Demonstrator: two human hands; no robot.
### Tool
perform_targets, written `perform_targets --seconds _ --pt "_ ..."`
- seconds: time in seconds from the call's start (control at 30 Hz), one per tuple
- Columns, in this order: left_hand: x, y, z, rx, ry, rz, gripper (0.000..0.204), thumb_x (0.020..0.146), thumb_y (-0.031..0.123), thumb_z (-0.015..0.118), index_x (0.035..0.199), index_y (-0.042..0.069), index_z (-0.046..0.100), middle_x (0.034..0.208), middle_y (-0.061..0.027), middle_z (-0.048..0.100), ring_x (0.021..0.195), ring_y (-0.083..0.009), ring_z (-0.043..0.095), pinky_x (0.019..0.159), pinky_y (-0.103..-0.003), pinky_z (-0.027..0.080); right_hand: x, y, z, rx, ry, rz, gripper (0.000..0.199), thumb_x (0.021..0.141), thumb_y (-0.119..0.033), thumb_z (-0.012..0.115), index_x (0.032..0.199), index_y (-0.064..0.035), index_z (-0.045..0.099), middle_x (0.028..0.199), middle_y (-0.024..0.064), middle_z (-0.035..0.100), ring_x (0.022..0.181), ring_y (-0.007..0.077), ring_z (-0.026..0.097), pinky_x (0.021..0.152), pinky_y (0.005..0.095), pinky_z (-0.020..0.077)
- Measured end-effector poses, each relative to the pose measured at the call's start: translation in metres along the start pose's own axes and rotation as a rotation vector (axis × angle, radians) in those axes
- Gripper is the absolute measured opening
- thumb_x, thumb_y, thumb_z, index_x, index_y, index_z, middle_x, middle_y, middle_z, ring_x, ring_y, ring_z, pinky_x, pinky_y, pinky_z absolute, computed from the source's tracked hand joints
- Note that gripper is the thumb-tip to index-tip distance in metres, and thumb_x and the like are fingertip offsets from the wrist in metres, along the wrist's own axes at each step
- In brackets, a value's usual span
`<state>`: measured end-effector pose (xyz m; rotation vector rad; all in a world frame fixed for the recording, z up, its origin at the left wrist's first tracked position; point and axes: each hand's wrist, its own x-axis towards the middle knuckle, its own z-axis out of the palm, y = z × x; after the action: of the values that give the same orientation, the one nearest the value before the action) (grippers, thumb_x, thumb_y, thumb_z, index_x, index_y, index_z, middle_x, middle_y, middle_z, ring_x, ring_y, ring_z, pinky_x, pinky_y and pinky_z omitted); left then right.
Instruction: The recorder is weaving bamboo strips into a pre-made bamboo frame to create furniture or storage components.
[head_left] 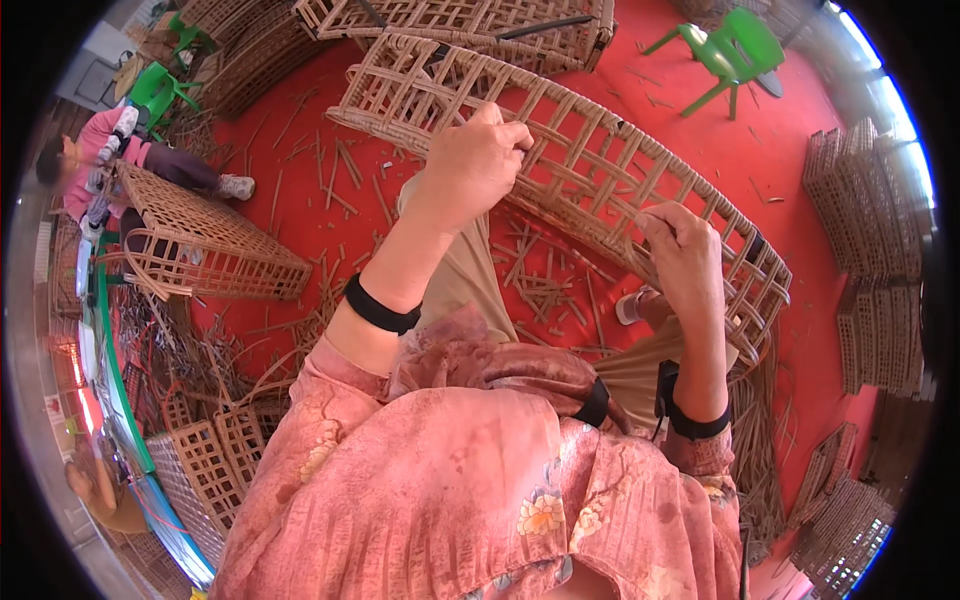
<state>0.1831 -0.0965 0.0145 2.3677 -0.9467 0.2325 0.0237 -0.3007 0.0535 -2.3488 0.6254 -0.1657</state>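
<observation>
Left hand (pixel 474 165), right hand (pixel 686 250) at woven basket (pixel 621 130); fingertip hold unclear.

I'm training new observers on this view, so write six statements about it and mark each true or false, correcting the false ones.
1. The left hand and right hand are both at the same wicker basket. True.
2. The wicker basket has solid walls without gaps. False: it is an open lattice.
3. Loose wicker strips lie scattered on the floor. True.
4. The floor is blue. False: it is red.
5. Black bands circle both forearms near the wrists. True.
6. The left hand and right hand are gloved. False: both are bare.
</observation>
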Motion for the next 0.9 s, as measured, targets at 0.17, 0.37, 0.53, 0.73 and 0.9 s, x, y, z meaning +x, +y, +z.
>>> perform_targets --seconds 0.17,0.37,0.53,0.73,0.9 --pt "-0.003 -0.004 -0.005 -0.239 -0.035 -0.064 0.011 0.088 0.010 0.061 0.094 0.004 0.068 0.091 -0.0087 0.059 0.079 -0.0252 0.062 0.073 -0.036 0.051 -0.005 -0.022 -0.014 0.381 -0.021 0.051 0.027 0.088 -0.005 0.067 0.115 0.0007 0.067 0.085 0.0013 0.065 0.077 0.0047 0.058 0.068 0.0247 0.0502" --pt "-0.018 -0.013 -0.028 -0.053 0.202 -0.050 0.007 0.091 0.013 0.061 0.095 0.009 0.064 0.091 -0.0090 0.056 0.078 -0.0264 0.064 0.067 -0.039 0.052 -0.012 -0.036 -0.014 0.126 -0.007 -0.303 0.044 0.082 0.005 0.063 0.125 -0.0071 0.062 0.089 0.0051 0.065 0.075 0.0113 0.061 0.072 0.0277 0.0516" --pt "-0.023 -0.085 -0.076 0.372 0.533 -0.065 0.006 0.094 0.018 0.059 0.096 0.014 0.063 0.095 -0.0087 0.054 0.071 -0.0275 0.065 0.061 -0.039 0.057 0.002 -0.035 0.018 -0.400 0.149 -0.509 0.028 0.084 -0.014 0.068 0.111 -0.0066 0.064 0.100 0.0122 0.065 0.096 0.0310 0.063 0.087 0.0425 0.0487" --pt "-0.031 -0.105 -0.155 0.537 0.803 0.008 0.009 0.093 0.013 0.065 0.100 0.009 0.068 0.088 -0.0073 0.056 0.075 -0.0239 0.060 0.068 -0.036 0.050 0.037 -0.101 0.077 0.062 0.094 -0.695 0.036 0.087 -0.018 0.067 0.120 -0.0049 0.062 0.104 0.0140 0.066 0.099 0.0342 0.064 0.087 0.0438 0.0500" --pt "-0.020 -0.089 -0.159 0.422 0.903 0.023 0.008 0.092 0.016 0.069 0.098 0.010 0.072 0.085 -0.0043 0.059 0.075 -0.0191 0.058 0.070 -0.033 0.049 0.046 -0.148 0.092 0.438 -0.134 -0.809 0.032 0.091 -0.018 0.066 0.118 -0.0016 0.063 0.090 0.0146 0.069 0.081 0.0303 0.069 0.071 0.0387 0.0533"
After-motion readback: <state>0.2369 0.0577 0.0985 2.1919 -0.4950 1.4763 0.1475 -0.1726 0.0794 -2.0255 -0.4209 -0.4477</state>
